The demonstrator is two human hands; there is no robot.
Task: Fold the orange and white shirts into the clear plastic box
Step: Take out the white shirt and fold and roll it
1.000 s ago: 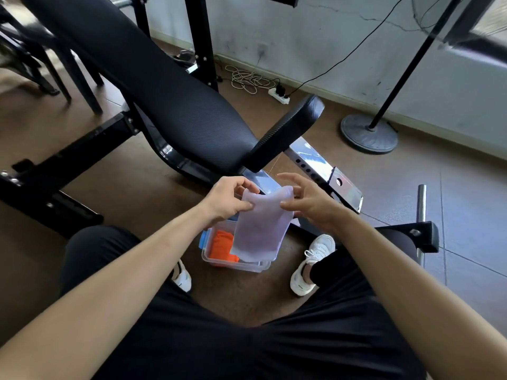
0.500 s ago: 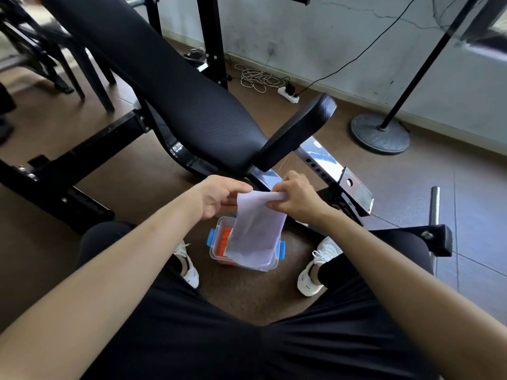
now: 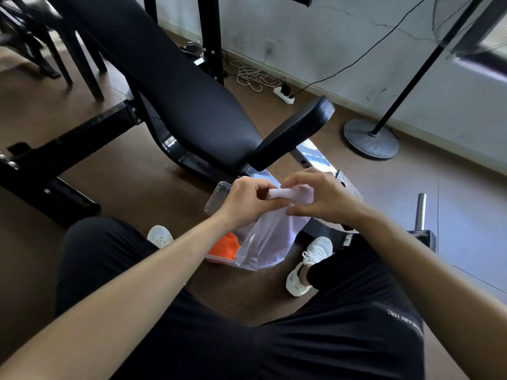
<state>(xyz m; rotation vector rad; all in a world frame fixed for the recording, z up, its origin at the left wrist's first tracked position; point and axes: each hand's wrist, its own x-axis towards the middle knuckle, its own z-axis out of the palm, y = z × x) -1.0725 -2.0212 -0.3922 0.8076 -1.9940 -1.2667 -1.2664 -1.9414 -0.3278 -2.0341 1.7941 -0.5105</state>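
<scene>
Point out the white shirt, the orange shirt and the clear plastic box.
white shirt (image 3: pixel 270 239): head view, on the middle of the hanging cloth.
orange shirt (image 3: pixel 226 246): head view, on its visible part inside the box.
clear plastic box (image 3: pixel 218 194): head view, on its far-left corner wall.

white shirt (image 3: pixel 270 242) looks faintly lilac in this light, orange shirt (image 3: pixel 226 246) is properly bright (hard to miss). bench pad (image 3: pixel 178 86) is black with a fine ribbed pattern, sneakers (image 3: pixel 310 266) white, trousers (image 3: pixel 301 338) black, floor (image 3: pixel 137 174) brown.
</scene>
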